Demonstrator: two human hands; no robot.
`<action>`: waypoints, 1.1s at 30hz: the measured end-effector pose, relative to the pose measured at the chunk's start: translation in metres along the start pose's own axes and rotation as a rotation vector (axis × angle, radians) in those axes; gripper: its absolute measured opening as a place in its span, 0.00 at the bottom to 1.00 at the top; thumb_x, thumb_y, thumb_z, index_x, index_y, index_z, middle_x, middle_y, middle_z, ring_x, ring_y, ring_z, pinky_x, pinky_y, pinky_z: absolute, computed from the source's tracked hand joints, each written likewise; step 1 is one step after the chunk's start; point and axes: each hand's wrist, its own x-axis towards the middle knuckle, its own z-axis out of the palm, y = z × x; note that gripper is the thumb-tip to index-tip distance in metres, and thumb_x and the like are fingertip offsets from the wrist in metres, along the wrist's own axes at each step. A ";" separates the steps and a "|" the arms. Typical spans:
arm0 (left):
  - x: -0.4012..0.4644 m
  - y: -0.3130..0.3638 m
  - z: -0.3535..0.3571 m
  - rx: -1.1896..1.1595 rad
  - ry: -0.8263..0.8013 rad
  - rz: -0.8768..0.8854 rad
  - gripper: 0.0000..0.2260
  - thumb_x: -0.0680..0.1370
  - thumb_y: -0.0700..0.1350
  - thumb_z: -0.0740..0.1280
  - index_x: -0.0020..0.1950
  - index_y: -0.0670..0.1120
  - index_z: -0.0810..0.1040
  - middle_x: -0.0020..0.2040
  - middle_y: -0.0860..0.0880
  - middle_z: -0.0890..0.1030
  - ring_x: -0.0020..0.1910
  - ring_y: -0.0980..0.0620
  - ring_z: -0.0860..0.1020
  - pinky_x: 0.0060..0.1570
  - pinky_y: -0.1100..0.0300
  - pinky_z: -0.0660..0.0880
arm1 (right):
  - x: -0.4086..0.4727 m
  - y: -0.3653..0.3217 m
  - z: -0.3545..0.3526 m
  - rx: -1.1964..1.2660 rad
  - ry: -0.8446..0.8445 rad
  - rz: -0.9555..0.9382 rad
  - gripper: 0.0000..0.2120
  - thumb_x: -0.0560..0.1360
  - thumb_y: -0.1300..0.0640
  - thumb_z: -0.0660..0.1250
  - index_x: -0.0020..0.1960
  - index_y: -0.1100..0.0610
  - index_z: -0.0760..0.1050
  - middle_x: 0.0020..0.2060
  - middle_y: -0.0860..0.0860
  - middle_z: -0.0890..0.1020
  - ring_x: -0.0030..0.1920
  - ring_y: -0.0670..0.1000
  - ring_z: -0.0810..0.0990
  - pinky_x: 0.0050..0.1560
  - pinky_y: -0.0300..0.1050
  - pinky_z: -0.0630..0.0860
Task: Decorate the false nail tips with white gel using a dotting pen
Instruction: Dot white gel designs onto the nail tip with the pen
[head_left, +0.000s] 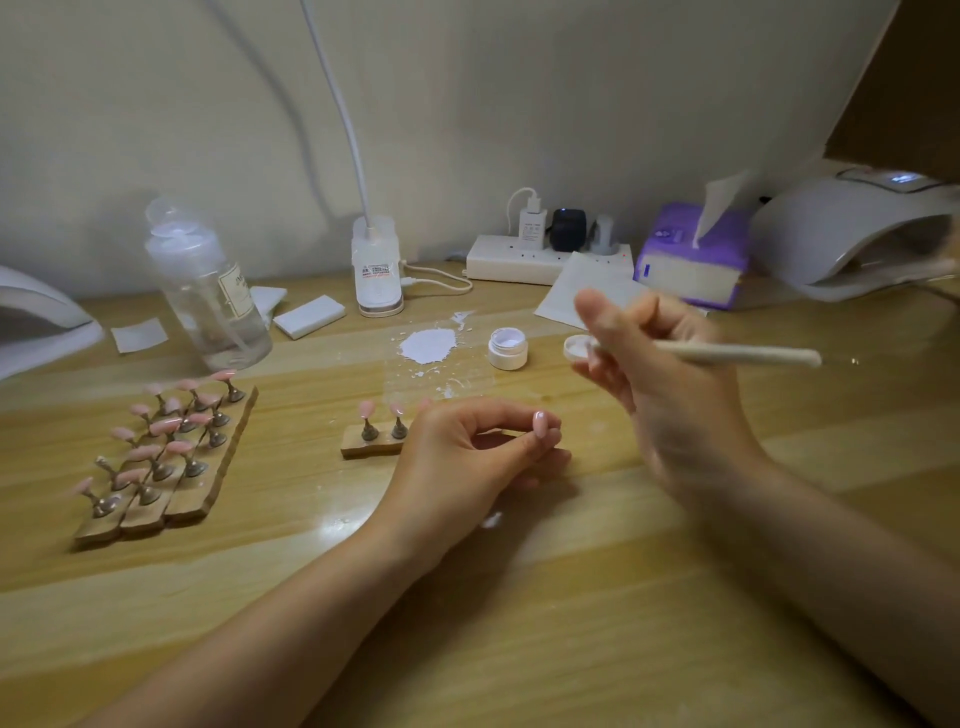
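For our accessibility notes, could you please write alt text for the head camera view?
A person's left hand pinches a pink nail tip above a wooden table, while the right hand holds a dotting pen near an open white gel jar. More pink tips stand on holders to the left.

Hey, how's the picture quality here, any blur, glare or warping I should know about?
Head view: the right hand and pen are smeared by motion blur; the left hand with its nail tip is sharper; soft glare patches sit on the table; wide-angle bending curves the table edge; the bottle looks blurred.
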 end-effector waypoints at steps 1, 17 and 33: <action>0.000 0.000 0.000 0.004 0.000 0.005 0.03 0.72 0.42 0.70 0.40 0.48 0.83 0.36 0.49 0.84 0.40 0.55 0.83 0.33 0.69 0.75 | -0.005 0.006 -0.001 -0.025 0.013 0.005 0.15 0.59 0.46 0.72 0.24 0.51 0.69 0.21 0.46 0.73 0.24 0.43 0.72 0.40 0.42 0.76; 0.000 0.000 0.001 0.068 -0.031 0.081 0.06 0.70 0.45 0.70 0.37 0.56 0.84 0.34 0.55 0.84 0.39 0.57 0.83 0.32 0.70 0.75 | -0.011 0.027 -0.004 -0.171 -0.021 -0.041 0.12 0.61 0.64 0.64 0.25 0.56 0.62 0.18 0.49 0.70 0.19 0.42 0.72 0.24 0.34 0.69; 0.002 -0.003 0.001 0.065 -0.045 0.087 0.05 0.66 0.49 0.69 0.38 0.57 0.84 0.36 0.55 0.84 0.39 0.58 0.83 0.33 0.70 0.75 | -0.011 0.030 -0.005 -0.169 -0.028 -0.041 0.17 0.66 0.71 0.65 0.27 0.58 0.61 0.18 0.49 0.69 0.19 0.42 0.70 0.24 0.34 0.69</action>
